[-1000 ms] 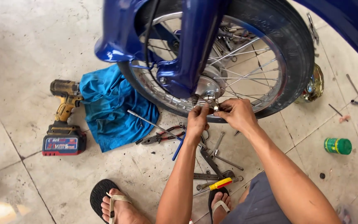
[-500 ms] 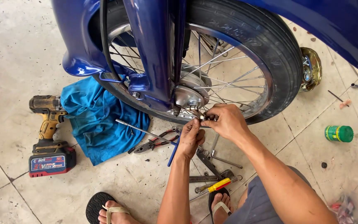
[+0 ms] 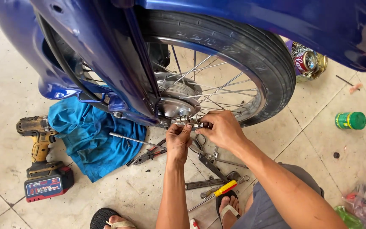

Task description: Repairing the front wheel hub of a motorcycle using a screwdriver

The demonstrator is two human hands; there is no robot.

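Note:
A blue motorbike's front wheel (image 3: 250, 55), with black tyre and wire spokes, fills the top of the head view. Its silver hub (image 3: 175, 106) sits behind the blue fork leg (image 3: 119, 63). Both my hands are at a small metal fitting (image 3: 188, 122) sticking out at the hub's lower edge. My left hand (image 3: 178, 140) pinches it from below. My right hand (image 3: 221, 129) grips its right end, fingers curled over it. What exactly each hand holds is hidden by the fingers.
On the tiled floor lie a blue cloth (image 3: 90, 140), a yellow cordless drill (image 3: 41, 161), pliers (image 3: 149, 156), several wrenches (image 3: 210, 169), a yellow-handled screwdriver (image 3: 225, 188) and a green can (image 3: 350, 121). My sandalled feet (image 3: 111, 220) are at the bottom.
The view has moved closer and lower toward the hub, so the wheel looks larger. Both hands stay on the fitting at the hub, with the fingers shifted slightly.

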